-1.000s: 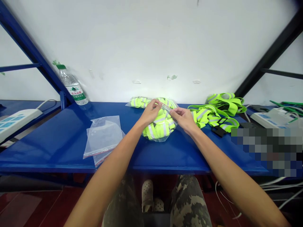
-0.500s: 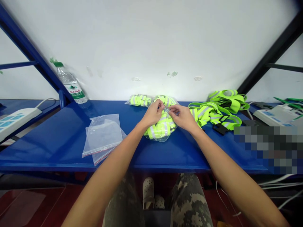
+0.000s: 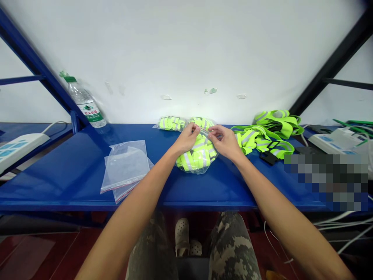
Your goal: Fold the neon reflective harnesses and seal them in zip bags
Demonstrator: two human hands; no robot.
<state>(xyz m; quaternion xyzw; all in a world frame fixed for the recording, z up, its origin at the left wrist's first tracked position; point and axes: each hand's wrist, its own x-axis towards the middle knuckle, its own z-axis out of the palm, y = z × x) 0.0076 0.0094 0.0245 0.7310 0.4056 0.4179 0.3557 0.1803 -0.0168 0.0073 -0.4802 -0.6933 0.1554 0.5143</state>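
A clear plastic bag [image 3: 196,160] stuffed with neon-yellow reflective straps stands on the blue shelf [image 3: 72,171] in front of me. My left hand [image 3: 186,139] pinches the top edge of that bag from the left. From the right, my right hand [image 3: 225,142] pinches the same top edge, fingertips nearly touching the left ones. Both hands are closed on the bag's mouth. Behind them lie two more filled bags [image 3: 171,123] against the wall.
Empty clear zip bags [image 3: 126,167] lie stacked to the left. A water bottle [image 3: 84,102] leans at the back left. Loose neon straps [image 3: 266,135] pile up at the right, near power strips [image 3: 335,142] and cables. Another power strip [image 3: 17,147] sits far left.
My hands came together at the bag's top, then stayed there pinching it with only slight shifts. The camera tilted a little.
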